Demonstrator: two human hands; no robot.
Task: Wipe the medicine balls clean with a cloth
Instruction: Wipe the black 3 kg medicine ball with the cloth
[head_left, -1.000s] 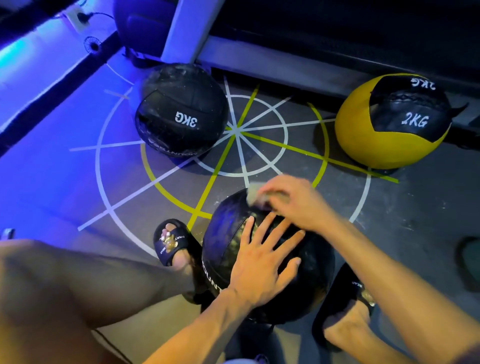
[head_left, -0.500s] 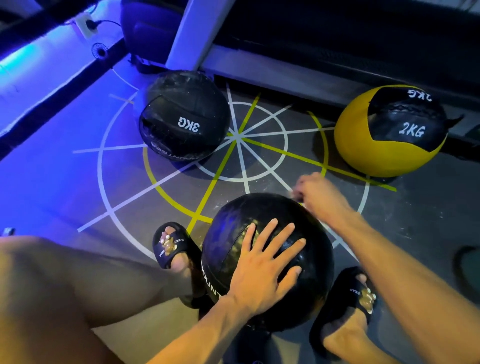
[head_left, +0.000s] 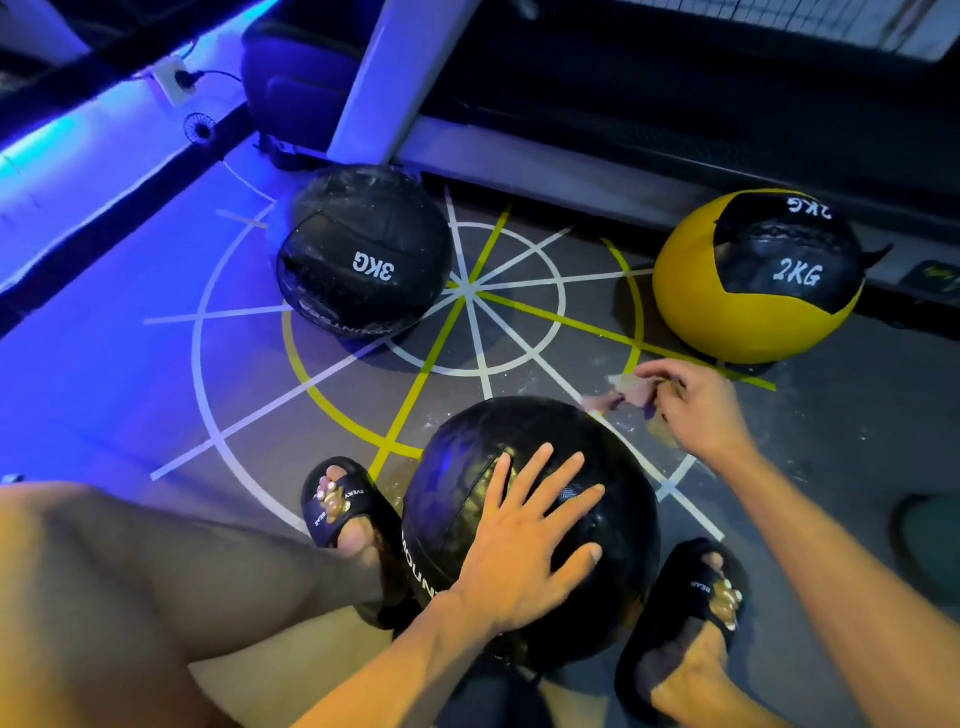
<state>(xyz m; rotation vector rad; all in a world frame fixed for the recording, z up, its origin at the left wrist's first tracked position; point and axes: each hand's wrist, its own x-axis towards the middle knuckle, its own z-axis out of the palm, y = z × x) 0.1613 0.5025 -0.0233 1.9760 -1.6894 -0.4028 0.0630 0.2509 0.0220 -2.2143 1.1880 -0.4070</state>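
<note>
**Cloth off the ball, palm holding it steady**

Your right hand (head_left: 696, 410) pinches the cloth (head_left: 636, 389), a small crumpled scrap, at its fingertips; this grip hangs above the floor (head_left: 831, 441), just beyond the near ball's far right shoulder and not touching it. The cloth looks thin and limp, so I judge it will bunch rather than spread: gather more of it under the fingers before you press.

Your left hand (head_left: 530, 540) lies flat with fingers spread on top of the near black medicine ball (head_left: 467, 467), gripping nothing, only pressing down. That ball sits on the floor between your two sandalled feet. Its shell looks glossy and probably slick, with stitched seams; it should be heavy and slightly yielding, so roll it under the palm instead of lifting, and hold it from the sides where needed.

Farther out, well apart, rest the black 3KG ball (head_left: 363, 254), visibly dusty on top, and the yellow-and-black 2KG ball (head_left: 753, 280).
</note>
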